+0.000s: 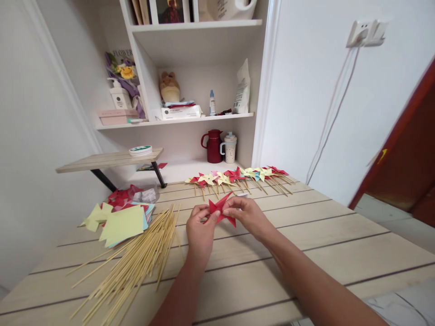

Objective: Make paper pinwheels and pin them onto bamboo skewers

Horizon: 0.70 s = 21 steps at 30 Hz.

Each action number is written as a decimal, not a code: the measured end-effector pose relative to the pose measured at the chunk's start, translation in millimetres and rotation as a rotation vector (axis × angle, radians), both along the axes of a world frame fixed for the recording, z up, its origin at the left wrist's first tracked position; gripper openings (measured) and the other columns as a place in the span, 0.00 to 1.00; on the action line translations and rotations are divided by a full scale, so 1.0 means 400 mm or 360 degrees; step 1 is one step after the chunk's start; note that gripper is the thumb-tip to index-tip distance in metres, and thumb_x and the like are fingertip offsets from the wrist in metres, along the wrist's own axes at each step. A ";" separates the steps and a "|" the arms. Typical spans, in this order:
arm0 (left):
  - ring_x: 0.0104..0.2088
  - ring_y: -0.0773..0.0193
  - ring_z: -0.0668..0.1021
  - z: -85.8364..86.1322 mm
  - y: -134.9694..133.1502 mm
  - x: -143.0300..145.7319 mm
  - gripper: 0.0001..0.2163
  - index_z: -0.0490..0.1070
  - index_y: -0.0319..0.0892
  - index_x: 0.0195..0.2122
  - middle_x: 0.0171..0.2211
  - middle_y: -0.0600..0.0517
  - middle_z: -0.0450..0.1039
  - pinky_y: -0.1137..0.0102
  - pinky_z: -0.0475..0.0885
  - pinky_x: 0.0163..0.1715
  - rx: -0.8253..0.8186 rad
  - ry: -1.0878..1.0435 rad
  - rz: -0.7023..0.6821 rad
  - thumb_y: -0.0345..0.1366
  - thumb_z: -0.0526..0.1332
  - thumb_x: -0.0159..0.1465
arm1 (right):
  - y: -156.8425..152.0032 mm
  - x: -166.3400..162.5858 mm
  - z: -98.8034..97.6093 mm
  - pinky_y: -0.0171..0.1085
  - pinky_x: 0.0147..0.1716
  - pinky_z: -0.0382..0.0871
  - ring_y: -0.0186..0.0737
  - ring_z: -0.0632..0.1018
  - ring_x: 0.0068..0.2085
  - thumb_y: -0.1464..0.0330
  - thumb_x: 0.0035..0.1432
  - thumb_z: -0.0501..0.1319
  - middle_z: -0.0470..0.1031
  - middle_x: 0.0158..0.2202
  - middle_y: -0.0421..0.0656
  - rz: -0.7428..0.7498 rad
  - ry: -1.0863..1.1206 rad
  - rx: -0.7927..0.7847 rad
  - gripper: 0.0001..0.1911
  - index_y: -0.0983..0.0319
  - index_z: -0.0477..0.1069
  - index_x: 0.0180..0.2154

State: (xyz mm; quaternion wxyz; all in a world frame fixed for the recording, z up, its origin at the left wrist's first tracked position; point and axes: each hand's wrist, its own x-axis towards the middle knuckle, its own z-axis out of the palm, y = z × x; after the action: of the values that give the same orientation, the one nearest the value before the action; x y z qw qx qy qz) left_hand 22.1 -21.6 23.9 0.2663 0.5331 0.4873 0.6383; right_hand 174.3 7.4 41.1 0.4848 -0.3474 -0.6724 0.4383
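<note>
A red paper pinwheel (221, 207) is held just above the wooden table (306, 235), between both hands. My left hand (200, 231) pinches its left side with closed fingers. My right hand (246, 215) grips its right side, fingers curled over the paper's centre. A pile of thin bamboo sticks (136, 262) lies to the left of my left hand. Sheets of yellow, blue and red paper (118, 219) lie beyond the sticks.
A row of finished pinwheels on sticks (238, 177) lies along the table's far edge. Behind it stand a red jug (214, 146) and a cup (230, 148) under white shelves. A small raised shelf (108, 159) stands at the left. Cables hang from a wall socket (365, 32).
</note>
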 end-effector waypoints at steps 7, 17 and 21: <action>0.38 0.62 0.76 -0.006 -0.002 0.002 0.07 0.81 0.42 0.29 0.37 0.49 0.73 0.71 0.70 0.36 -0.0025 -0.0094 -0.0017 0.38 0.66 0.56 | -0.001 -0.010 -0.002 0.37 0.33 0.66 0.36 0.71 0.29 0.65 0.53 0.65 0.73 0.26 0.38 -0.0118 -0.0008 0.0115 0.07 0.60 0.72 0.26; 0.37 0.62 0.76 -0.004 -0.007 0.004 0.07 0.81 0.41 0.28 0.37 0.49 0.74 0.71 0.69 0.35 -0.0053 -0.0171 0.0020 0.39 0.67 0.55 | -0.003 -0.028 -0.015 0.37 0.32 0.69 0.38 0.76 0.32 0.64 0.50 0.68 0.75 0.29 0.38 -0.0216 0.0159 0.0165 0.11 0.59 0.67 0.31; 0.38 0.62 0.76 0.000 -0.010 0.007 0.06 0.81 0.41 0.29 0.37 0.49 0.74 0.71 0.70 0.36 -0.0030 -0.0202 0.0056 0.38 0.67 0.55 | -0.004 -0.035 -0.024 0.38 0.30 0.70 0.38 0.76 0.27 0.63 0.49 0.70 0.76 0.26 0.36 -0.0244 0.0252 0.0052 0.24 0.57 0.64 0.46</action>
State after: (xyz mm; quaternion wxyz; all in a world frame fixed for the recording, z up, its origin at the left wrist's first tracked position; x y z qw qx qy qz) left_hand 24.9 -25.7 23.8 0.2905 0.4802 0.4847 0.6709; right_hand 160.3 5.8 31.7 0.5743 -0.3541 -0.6104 0.4149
